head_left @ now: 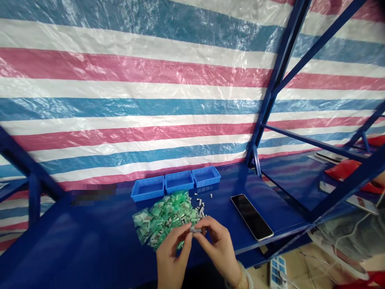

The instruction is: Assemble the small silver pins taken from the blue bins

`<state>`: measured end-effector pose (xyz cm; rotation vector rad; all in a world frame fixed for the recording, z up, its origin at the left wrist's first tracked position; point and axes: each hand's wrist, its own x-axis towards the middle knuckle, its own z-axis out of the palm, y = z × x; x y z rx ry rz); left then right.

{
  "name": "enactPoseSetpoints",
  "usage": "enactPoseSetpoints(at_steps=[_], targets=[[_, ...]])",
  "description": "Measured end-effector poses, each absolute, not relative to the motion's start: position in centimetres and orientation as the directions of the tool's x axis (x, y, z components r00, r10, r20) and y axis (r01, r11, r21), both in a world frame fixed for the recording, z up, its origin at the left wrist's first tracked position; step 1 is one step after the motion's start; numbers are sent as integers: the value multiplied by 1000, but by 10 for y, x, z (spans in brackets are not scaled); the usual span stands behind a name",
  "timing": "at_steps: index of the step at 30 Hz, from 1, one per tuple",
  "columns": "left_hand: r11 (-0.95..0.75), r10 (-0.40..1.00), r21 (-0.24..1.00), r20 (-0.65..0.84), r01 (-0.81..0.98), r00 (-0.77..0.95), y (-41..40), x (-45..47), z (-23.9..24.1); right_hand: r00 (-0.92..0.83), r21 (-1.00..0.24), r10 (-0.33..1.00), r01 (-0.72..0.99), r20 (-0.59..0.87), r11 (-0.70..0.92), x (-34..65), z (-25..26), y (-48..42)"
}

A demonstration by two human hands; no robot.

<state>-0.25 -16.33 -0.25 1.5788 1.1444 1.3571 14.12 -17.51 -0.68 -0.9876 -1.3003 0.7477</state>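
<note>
Both of my hands meet near the table's front edge, in front of a heap of small green-tinted plastic bags (168,212). Between the fingertips is a small grey metal part (195,230), too small to name exactly. My left hand (174,253) pinches it from the left with thumb and forefinger. On its other end, my right hand (218,247) closes in the same kind of pinch. Several loose small metal parts (201,208) lie at the right side of the heap, some partly hidden behind my right hand.
Three blue plastic trays (149,188) stand in a row behind the heap. A black-screened phone (252,216) lies on the blue table (90,245) to the right. Blue metal posts (270,92) frame the table before a striped plastic sheet (135,92). A power strip (277,271) is on the floor.
</note>
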Motion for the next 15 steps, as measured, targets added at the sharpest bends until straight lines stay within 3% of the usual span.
enactPoseSetpoints(at_steps=[5,8,11,15], targets=[[-48,992,998,51,-28,116,-170,-8,-2,87,-806,809,198,582,558,137,12,-177],[32,997,980,-19,-194,69,-171,-12,-8,62,-796,801,188,595,576,137,12,-171],[-43,999,985,38,-166,-35,-175,-10,-10,106,-861,855,105,507,497,136,2,-165],[-261,962,965,259,-10,-89,-182,2,-5,98,-931,958,-228,269,284,130,-20,-163]])
